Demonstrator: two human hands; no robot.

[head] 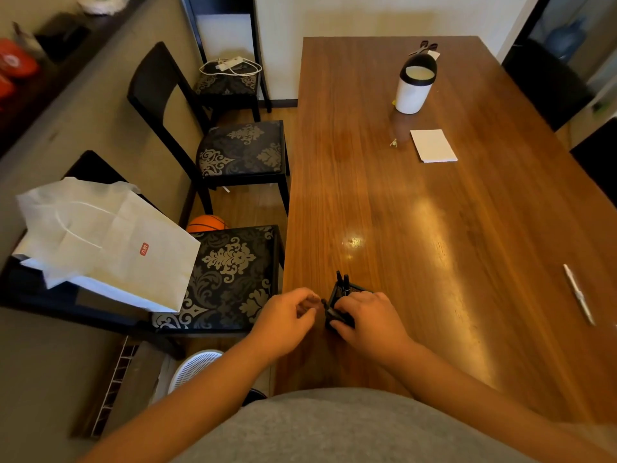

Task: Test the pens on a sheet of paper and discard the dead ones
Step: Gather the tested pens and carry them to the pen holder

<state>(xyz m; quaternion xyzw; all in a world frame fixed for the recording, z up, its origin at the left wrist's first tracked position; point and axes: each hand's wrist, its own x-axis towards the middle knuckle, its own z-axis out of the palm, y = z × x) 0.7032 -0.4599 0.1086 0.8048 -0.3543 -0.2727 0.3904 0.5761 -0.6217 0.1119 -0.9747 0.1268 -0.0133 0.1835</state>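
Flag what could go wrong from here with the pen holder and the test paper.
The black pen holder sits near the table's left edge, tipped under the right hand; its pens could spill to the floor. The paper lies far up the table, so testing likely means a stretch or carrying pens.

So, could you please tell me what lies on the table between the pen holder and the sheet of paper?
Nothing: the head view shows bare table between pen holder and sheet of paper.

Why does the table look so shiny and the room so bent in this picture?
Head view: lamp glare streaks across the polished table, brightest in front of the pen holder; the wide-angle lens bows the table edges and the chairs; corners look soft, the hands sharper.
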